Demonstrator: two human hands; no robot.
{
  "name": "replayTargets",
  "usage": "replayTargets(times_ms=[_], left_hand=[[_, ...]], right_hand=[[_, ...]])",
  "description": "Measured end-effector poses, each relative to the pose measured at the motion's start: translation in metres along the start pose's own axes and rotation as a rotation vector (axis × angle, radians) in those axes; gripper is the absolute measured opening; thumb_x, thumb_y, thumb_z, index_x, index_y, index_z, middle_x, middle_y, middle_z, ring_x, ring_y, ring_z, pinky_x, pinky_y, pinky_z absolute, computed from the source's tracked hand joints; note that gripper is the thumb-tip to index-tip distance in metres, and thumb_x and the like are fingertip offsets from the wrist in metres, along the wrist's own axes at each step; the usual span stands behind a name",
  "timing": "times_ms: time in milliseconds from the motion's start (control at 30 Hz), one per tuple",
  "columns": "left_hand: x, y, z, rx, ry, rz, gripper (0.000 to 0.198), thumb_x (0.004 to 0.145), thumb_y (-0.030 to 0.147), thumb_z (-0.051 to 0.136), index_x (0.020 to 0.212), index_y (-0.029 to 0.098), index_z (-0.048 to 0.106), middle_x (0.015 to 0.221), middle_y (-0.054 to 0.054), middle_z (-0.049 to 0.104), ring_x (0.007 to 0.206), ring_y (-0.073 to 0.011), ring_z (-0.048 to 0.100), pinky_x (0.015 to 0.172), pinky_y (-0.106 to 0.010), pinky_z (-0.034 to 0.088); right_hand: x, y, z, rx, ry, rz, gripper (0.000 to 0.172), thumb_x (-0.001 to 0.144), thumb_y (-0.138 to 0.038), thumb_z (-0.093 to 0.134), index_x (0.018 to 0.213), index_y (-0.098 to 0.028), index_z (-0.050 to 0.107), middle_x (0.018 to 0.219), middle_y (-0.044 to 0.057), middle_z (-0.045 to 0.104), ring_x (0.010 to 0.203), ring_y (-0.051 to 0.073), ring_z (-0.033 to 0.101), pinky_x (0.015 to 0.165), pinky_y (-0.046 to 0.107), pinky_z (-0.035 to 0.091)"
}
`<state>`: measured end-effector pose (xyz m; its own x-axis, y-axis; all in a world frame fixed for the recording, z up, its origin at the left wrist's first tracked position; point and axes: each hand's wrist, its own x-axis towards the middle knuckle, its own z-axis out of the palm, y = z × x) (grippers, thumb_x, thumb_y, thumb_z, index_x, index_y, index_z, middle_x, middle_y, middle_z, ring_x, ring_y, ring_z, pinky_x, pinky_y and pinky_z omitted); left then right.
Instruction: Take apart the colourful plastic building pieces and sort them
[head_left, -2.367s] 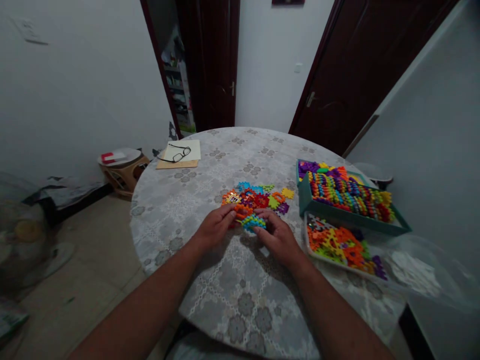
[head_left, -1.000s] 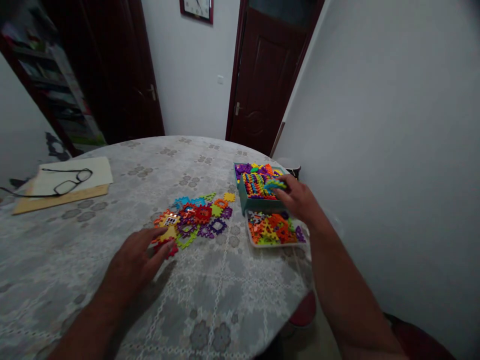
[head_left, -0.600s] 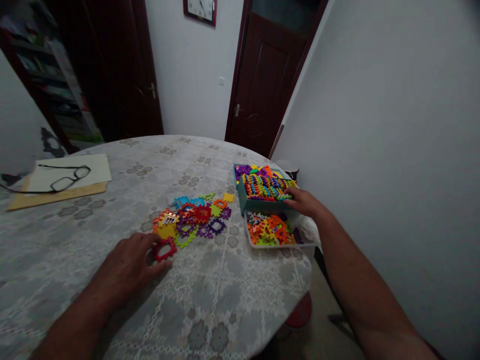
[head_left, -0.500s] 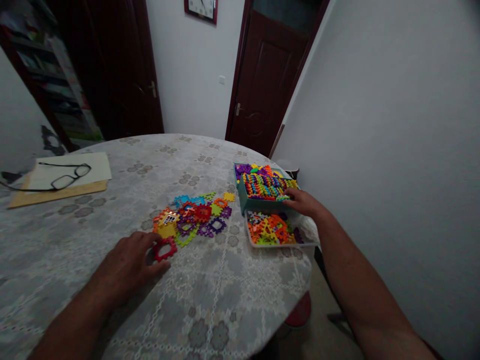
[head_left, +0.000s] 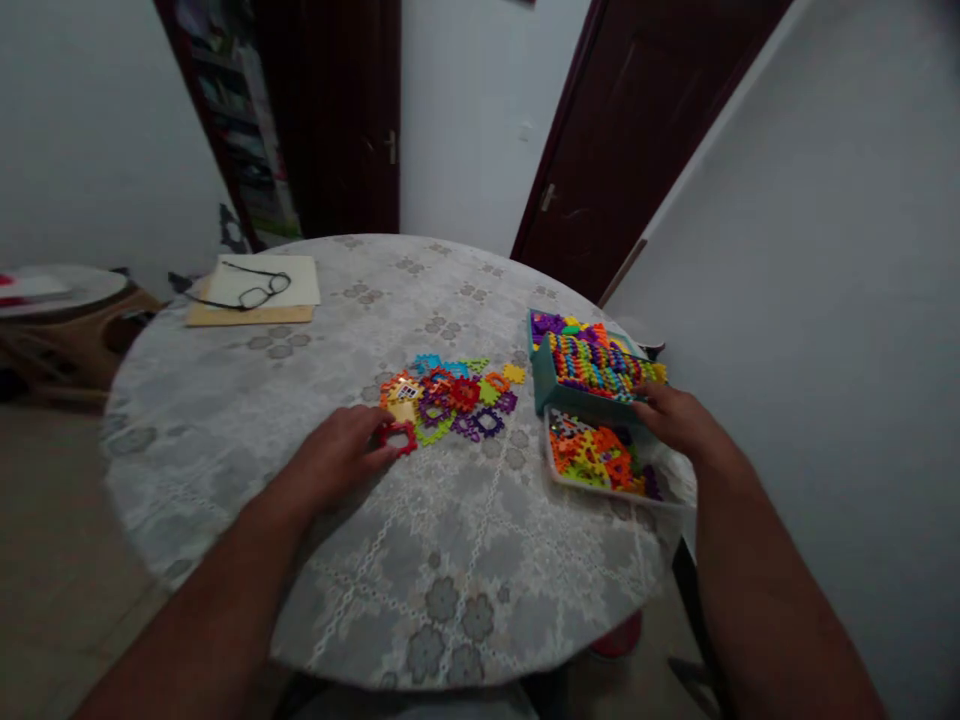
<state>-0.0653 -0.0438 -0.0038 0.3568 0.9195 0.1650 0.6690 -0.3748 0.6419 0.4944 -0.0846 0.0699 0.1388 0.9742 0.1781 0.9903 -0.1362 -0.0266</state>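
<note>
On the round table (head_left: 225, 400), a teal box (head_left: 577, 402) packed with rows of coloured pieces meets the right hand's (head_left: 679, 420) curled fingertips; their grip cannot be told. Just left of that hand, a clear tray (head_left: 550, 455) holds loose pieces. The left hand (head_left: 334, 462), lying flat, touches a red toothed ring piece (head_left: 397, 436) with its fingertips.

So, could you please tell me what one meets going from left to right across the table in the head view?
glasses → left hand → red ring piece → loose pile of coloured pieces → teal box of stacked pieces → right hand
</note>
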Motion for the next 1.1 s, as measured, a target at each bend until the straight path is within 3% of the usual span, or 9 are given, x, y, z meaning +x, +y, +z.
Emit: replayTargets(times_ms=[133, 233, 300, 400, 500, 600, 800, 967, 1100], left_hand=[[-0.004, 0.004, 0.002, 0.017, 0.001, 0.009, 0.027, 0.088, 0.040, 0.071, 0.111, 0.026, 0.077, 0.111, -0.009, 0.077, 0.104, -0.0302, 0.069, 0.095, -0.040, 0.052], [-0.006, 0.007, 0.002, -0.055, 0.012, 0.016, 0.028, 0.088, 0.032, 0.070, 0.115, 0.025, 0.075, 0.114, -0.009, 0.076, 0.104, -0.0285, 0.069, 0.095, -0.040, 0.053], [-0.007, 0.011, 0.001, -0.101, 0.011, 0.036, 0.022, 0.090, 0.031, 0.068, 0.110, 0.025, 0.076, 0.111, -0.008, 0.076, 0.100, -0.0267, 0.069, 0.093, -0.040, 0.053], [-0.007, 0.020, 0.001, -0.168, -0.022, 0.066, 0.018, 0.095, 0.035, 0.066, 0.105, 0.024, 0.077, 0.103, -0.007, 0.076, 0.091, -0.0238, 0.067, 0.089, -0.038, 0.053], [-0.008, 0.029, 0.003, -0.235, -0.059, 0.111, 0.020, 0.096, 0.036, 0.066, 0.106, 0.024, 0.078, 0.102, -0.006, 0.077, 0.089, -0.0220, 0.066, 0.087, -0.037, 0.053], [-0.008, 0.032, 0.006, -0.247, -0.061, 0.133, 0.019, 0.095, 0.037, 0.067, 0.103, 0.024, 0.077, 0.099, -0.006, 0.077, 0.088, -0.0216, 0.066, 0.087, -0.037, 0.053], [-0.002, 0.024, 0.009, -0.175, 0.089, 0.092, 0.016, 0.097, 0.034, 0.065, 0.101, 0.021, 0.074, 0.100, -0.007, 0.075, 0.088, -0.0214, 0.066, 0.087, -0.038, 0.054], [0.003, 0.015, 0.017, -0.048, 0.158, 0.087, 0.012, 0.100, 0.027, 0.061, 0.099, 0.020, 0.071, 0.099, -0.006, 0.073, 0.094, -0.0222, 0.068, 0.094, -0.038, 0.055], [0.005, 0.005, 0.027, 0.030, 0.220, 0.089, 0.025, 0.096, 0.023, 0.064, 0.120, 0.019, 0.070, 0.121, -0.012, 0.069, 0.116, -0.0278, 0.067, 0.106, -0.044, 0.055]], right_hand=[[0.003, 0.003, 0.009, -0.063, 0.064, -0.052, 0.043, 0.093, -0.041, 0.063, 0.125, -0.016, 0.078, 0.121, 0.021, 0.079, 0.115, 0.037, 0.074, 0.097, 0.047, 0.060], [-0.011, -0.030, -0.005, -0.039, 0.231, -0.087, 0.049, 0.099, -0.044, 0.054, 0.136, -0.016, 0.072, 0.134, 0.023, 0.074, 0.128, 0.041, 0.068, 0.108, 0.057, 0.055], [-0.028, -0.073, -0.019, 0.078, 0.314, -0.152, 0.048, 0.104, -0.045, 0.049, 0.139, -0.019, 0.070, 0.137, 0.022, 0.072, 0.131, 0.040, 0.067, 0.112, 0.056, 0.053], [-0.054, -0.159, -0.028, 0.386, 0.209, -0.313, 0.037, 0.107, -0.046, 0.053, 0.133, -0.025, 0.071, 0.123, 0.016, 0.077, 0.111, 0.032, 0.075, 0.098, 0.045, 0.060], [-0.066, -0.237, -0.007, 0.659, 0.008, -0.494, 0.035, 0.108, -0.039, 0.058, 0.138, -0.026, 0.068, 0.125, 0.013, 0.077, 0.098, 0.025, 0.076, 0.088, 0.039, 0.061], [-0.063, -0.281, 0.031, 0.730, -0.049, -0.601, 0.033, 0.105, -0.029, 0.060, 0.135, -0.022, 0.069, 0.123, 0.013, 0.078, 0.093, 0.023, 0.073, 0.091, 0.040, 0.058], [-0.060, -0.297, 0.077, 0.890, -0.079, -0.490, 0.020, 0.106, -0.025, 0.054, 0.103, -0.022, 0.073, 0.096, 0.005, 0.077, 0.090, 0.021, 0.071, 0.084, 0.033, 0.053], [-0.071, -0.303, 0.084, 0.886, -0.013, -0.478, 0.020, 0.103, -0.024, 0.061, 0.119, -0.021, 0.072, 0.111, 0.010, 0.074, 0.104, 0.026, 0.069, 0.094, 0.038, 0.054], [-0.073, -0.312, 0.089, 0.756, -0.017, -0.529, 0.017, 0.102, -0.022, 0.064, 0.117, -0.022, 0.072, 0.116, 0.012, 0.070, 0.108, 0.028, 0.066, 0.097, 0.041, 0.055]])
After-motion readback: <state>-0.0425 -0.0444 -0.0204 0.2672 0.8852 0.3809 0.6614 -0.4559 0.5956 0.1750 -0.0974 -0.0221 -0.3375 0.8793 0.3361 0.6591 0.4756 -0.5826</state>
